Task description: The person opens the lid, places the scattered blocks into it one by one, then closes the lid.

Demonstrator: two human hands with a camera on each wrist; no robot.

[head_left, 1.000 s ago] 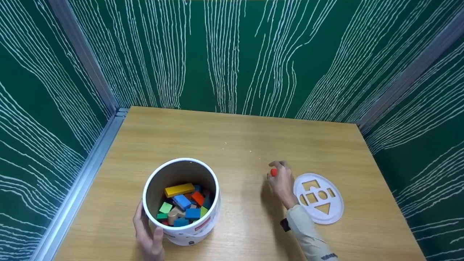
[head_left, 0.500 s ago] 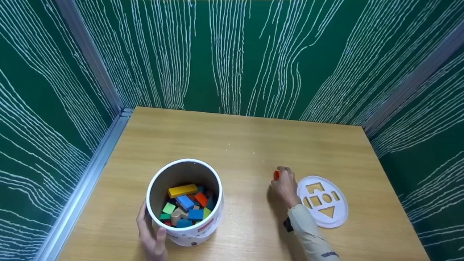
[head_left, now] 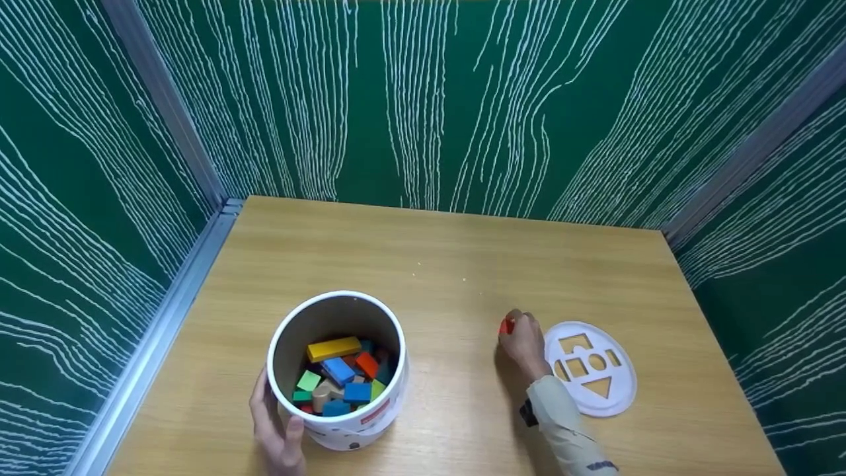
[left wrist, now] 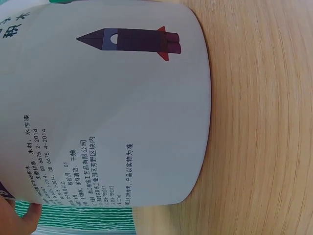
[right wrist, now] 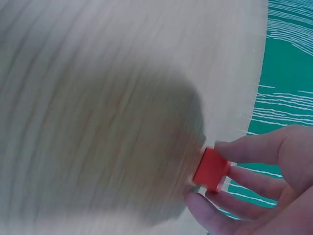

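Note:
At the lower left of the head view stands a white bucket (head_left: 383, 423) of coloured wooden blocks (head_left: 338, 370). My left hand (head_left: 276, 426) holds its near left side, thumb and fingers spread round the outer wall. In the left wrist view the bucket's printed wall (left wrist: 122, 98) fills much of the picture, with part of the hand at the lower left corner. Right of the bucket, my right hand (head_left: 524, 344) pinches a small red block (right wrist: 212, 169) close over the tabletop, between thumb and fingers. Its shadow falls across the wood in the right wrist view.
A round white lid (head_left: 618, 396) with cut-out shapes lies on the table (head_left: 423, 244) just right of the right hand. A few small pale crumbs lie behind the hands. Green walls with white lines (head_left: 410, 99) enclose the table at the back and sides.
My right hand has moved down and slightly nearer with the red block, which has turned in the fingers. The left hand keeps its hold on the bucket; the whole view has shifted slightly.

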